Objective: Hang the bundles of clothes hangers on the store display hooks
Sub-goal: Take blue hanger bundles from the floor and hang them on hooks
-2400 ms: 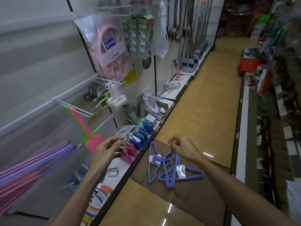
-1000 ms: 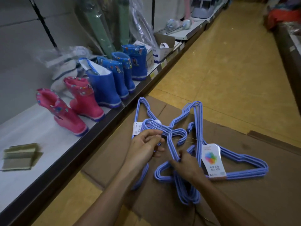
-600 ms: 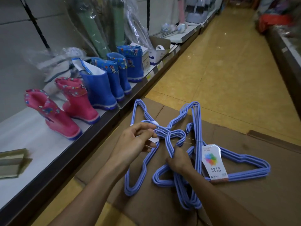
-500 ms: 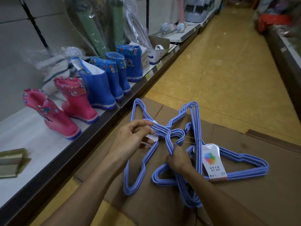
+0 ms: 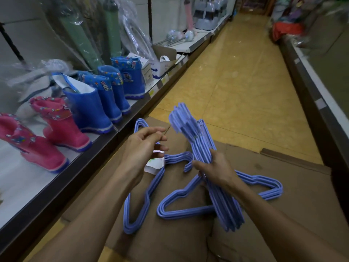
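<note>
Three bundles of blue wire clothes hangers are on a flattened cardboard sheet (image 5: 294,205) on the floor. My right hand (image 5: 215,170) grips one hanger bundle (image 5: 200,146) around its middle and holds it tilted up off the cardboard. A second hanger bundle (image 5: 179,207) lies flat beneath it. The third hanger bundle (image 5: 135,210), with a white tag (image 5: 154,164), lies at the left. My left hand (image 5: 141,150) hovers over its upper end, fingertips pinched together; I cannot tell whether they hold anything. No display hooks are in view.
A low shelf (image 5: 56,186) runs along the left, carrying pink boots (image 5: 62,127), blue boots (image 5: 105,95) and wrapped goods. A white box (image 5: 160,67) stands farther along. The yellow aisle floor (image 5: 236,82) stretches ahead, and another shelf edge (image 5: 311,95) lines the right.
My right hand has lifted one bundle up off the pile, and its upper end now points away from me. My left hand has risen slightly. The camera moved closer.
</note>
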Demonstrator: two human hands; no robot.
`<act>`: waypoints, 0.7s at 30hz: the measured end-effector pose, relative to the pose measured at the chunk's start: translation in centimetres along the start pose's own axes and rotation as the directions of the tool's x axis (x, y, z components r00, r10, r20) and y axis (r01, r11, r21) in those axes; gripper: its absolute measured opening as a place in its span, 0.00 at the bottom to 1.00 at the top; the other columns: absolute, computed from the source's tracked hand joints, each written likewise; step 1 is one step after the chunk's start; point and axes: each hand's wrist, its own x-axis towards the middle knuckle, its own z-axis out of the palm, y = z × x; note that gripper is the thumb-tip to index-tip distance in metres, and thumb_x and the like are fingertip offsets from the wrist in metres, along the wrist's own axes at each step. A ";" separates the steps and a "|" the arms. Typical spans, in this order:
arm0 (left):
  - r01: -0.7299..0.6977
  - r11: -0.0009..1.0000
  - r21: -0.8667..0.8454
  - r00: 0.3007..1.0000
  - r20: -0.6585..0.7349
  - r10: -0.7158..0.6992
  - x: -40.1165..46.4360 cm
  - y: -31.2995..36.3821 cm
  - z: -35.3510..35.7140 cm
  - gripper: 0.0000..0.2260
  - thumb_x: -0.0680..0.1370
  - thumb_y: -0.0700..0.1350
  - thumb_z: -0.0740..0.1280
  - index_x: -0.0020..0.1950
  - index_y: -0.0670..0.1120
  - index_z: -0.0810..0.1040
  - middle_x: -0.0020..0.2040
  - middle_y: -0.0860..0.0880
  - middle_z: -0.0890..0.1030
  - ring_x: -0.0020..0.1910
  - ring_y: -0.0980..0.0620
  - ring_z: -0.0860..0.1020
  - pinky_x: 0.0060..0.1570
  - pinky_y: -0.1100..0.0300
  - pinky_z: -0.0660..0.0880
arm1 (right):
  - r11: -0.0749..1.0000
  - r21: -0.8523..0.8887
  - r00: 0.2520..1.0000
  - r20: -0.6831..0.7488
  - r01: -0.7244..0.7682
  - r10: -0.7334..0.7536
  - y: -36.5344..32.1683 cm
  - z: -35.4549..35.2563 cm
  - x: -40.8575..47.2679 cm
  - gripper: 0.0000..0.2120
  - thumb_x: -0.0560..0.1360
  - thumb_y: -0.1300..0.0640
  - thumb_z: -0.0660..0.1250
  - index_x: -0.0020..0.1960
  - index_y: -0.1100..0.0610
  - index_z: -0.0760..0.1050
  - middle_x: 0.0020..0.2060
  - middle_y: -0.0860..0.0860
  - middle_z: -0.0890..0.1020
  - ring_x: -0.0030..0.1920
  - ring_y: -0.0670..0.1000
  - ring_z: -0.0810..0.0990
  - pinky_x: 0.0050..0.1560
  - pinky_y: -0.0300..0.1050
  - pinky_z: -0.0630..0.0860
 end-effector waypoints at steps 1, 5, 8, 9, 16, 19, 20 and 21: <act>0.011 1.000 0.009 1.000 0.013 -0.011 0.1 -0.1 0.6 0.08 0.81 0.37 0.62 0.51 0.44 0.80 0.40 0.47 0.80 0.34 0.51 0.79 0.32 0.63 0.76 | 0.996 0.086 1.000 0.006 -0.022 0.022 -0.2 -0.6 -0.2 0.07 0.73 0.57 0.73 0.46 0.58 0.76 0.30 0.56 0.81 0.25 0.51 0.79 0.26 0.44 0.77; 0.066 0.996 0.061 0.994 0.083 -0.071 0.3 0.0 2.8 0.08 0.82 0.39 0.62 0.55 0.41 0.80 0.45 0.45 0.80 0.39 0.48 0.79 0.35 0.61 0.77 | 0.931 0.363 0.999 0.048 -0.032 0.016 -1.4 -2.5 -1.4 0.10 0.75 0.61 0.71 0.50 0.67 0.75 0.28 0.58 0.78 0.25 0.56 0.76 0.26 0.47 0.78; 0.110 0.988 0.112 0.980 0.152 -0.126 0.2 0.4 4.7 0.08 0.80 0.46 0.66 0.55 0.43 0.78 0.52 0.44 0.82 0.45 0.47 0.81 0.43 0.58 0.80 | 0.928 0.370 0.998 0.043 0.036 -0.055 -2.2 -3.0 -2.4 0.08 0.76 0.61 0.70 0.50 0.65 0.75 0.30 0.59 0.79 0.25 0.54 0.77 0.28 0.45 0.77; 0.113 0.983 0.144 0.975 0.176 -0.138 0.1 0.5 5.3 0.11 0.78 0.48 0.68 0.56 0.44 0.77 0.54 0.43 0.82 0.48 0.47 0.82 0.48 0.55 0.81 | 0.935 0.350 0.996 0.036 0.065 -0.083 -2.4 -3.0 -2.8 0.08 0.76 0.61 0.70 0.51 0.63 0.75 0.30 0.59 0.79 0.25 0.53 0.78 0.28 0.45 0.77; -0.018 0.998 0.064 0.997 0.080 0.012 -0.1 0.9 8.7 0.20 0.69 0.53 0.77 0.57 0.48 0.80 0.52 0.49 0.85 0.49 0.55 0.84 0.49 0.55 0.81 | 0.963 0.047 0.959 -0.119 0.266 -0.259 -3.7 -0.6 -5.2 0.03 0.77 0.57 0.67 0.50 0.51 0.74 0.34 0.48 0.80 0.31 0.42 0.78 0.33 0.39 0.75; 0.049 0.998 -0.037 0.993 -0.103 -0.053 0.4 1.2 8.7 0.20 0.67 0.61 0.77 0.48 0.48 0.82 0.43 0.50 0.86 0.43 0.52 0.85 0.46 0.55 0.80 | 0.962 -0.062 0.948 -0.162 0.267 -0.274 -4.4 0.9 -6.3 0.07 0.79 0.56 0.63 0.57 0.54 0.72 0.42 0.53 0.82 0.41 0.52 0.81 0.42 0.51 0.76; 0.070 0.994 -0.088 0.986 -0.146 -0.082 0.5 1.4 8.7 0.18 0.66 0.62 0.76 0.44 0.48 0.82 0.40 0.49 0.86 0.42 0.49 0.85 0.48 0.52 0.81 | 0.962 -0.083 0.950 -0.155 0.262 -0.272 -4.7 1.4 -6.7 0.09 0.80 0.56 0.62 0.60 0.54 0.71 0.46 0.54 0.82 0.45 0.54 0.81 0.44 0.50 0.76; 0.075 0.990 -0.120 0.979 -0.180 -0.096 0.6 1.5 8.6 0.18 0.67 0.62 0.76 0.41 0.48 0.82 0.38 0.49 0.86 0.42 0.47 0.85 0.49 0.48 0.81 | 0.962 -0.095 0.953 -0.141 0.256 -0.267 -5.0 1.8 -7.1 0.11 0.81 0.57 0.61 0.62 0.54 0.70 0.49 0.54 0.81 0.49 0.54 0.80 0.47 0.49 0.75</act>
